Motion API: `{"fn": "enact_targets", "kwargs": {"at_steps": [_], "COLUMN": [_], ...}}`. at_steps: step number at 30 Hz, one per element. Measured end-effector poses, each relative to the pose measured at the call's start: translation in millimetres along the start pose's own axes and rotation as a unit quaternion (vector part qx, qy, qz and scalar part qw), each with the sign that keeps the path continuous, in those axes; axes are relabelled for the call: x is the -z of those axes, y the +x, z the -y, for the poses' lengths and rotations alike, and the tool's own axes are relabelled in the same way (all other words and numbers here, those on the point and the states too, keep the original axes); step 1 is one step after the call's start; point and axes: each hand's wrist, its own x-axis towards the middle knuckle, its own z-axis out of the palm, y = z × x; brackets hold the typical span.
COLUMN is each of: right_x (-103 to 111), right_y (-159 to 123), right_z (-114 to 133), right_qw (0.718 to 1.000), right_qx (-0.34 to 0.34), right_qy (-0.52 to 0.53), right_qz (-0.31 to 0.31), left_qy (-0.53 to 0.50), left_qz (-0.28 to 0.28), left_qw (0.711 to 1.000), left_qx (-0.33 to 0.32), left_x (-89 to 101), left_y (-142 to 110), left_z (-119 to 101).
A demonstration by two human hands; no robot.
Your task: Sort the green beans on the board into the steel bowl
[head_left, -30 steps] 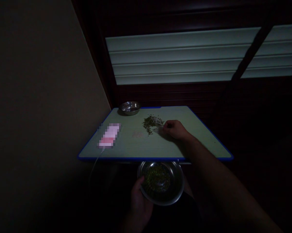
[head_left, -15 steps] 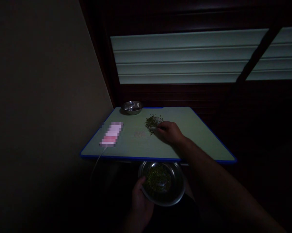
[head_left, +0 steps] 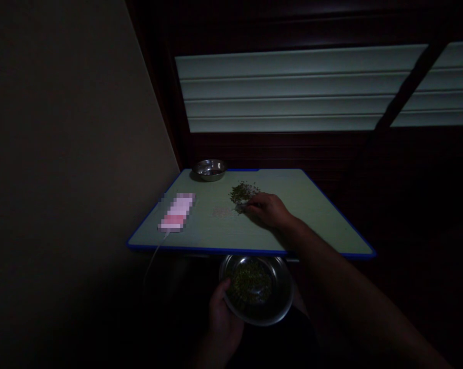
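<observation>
Pale green edged in blue, the table (head_left: 311,215) sits in the middle of my dim feed, and I place everything by it. My left hand (head_left: 221,315) is out below the table's near edge, its grip clamped on a steel bowl (head_left: 281,289), with the thumb over the rim. Green bits (head_left: 250,282) lie inside, mostly toward the left. I cannot tell whether the bowl touches the table.

My right hand (head_left: 268,209) reaches over the table's near edge to about its middle, beside a loose pile (head_left: 241,192) of greenish brown bits. I see the fingertips drawn in close at the pile, a pale glint by them, but it is too dark to tell whether that grip has anything between the fingers.

On the table's left side I have a phone (head_left: 178,211), blurred into squares, its white cable (head_left: 153,259) hanging over the near edge. At the table's far left corner stands a small bowl (head_left: 212,177) with something dark in it. Past the table's far edge rise pale slatted panels (head_left: 288,89) in dark wood
</observation>
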Motion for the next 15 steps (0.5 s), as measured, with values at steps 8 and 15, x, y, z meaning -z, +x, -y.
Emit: {"fn": "enact_targets", "kwargs": {"at_steps": [8,15], "right_x": [14.3,16.7], "right_y": [-4.8,-7.4], "right_z": [7.5,4.4], "right_qw": [0.999,0.995], "right_qx": [-0.005,-0.047], "right_qy": [0.042,0.085], "right_qz": [0.008,-0.019], "left_qy": [0.003,0.013], "left_qz": [-0.012,-0.004], "left_qw": [1.0,1.0], "left_qx": [-0.003,-0.01], "left_x": [-4.9,-5.5], "left_y": [-5.3,-4.3], "left_z": [-1.6,-1.8]}}
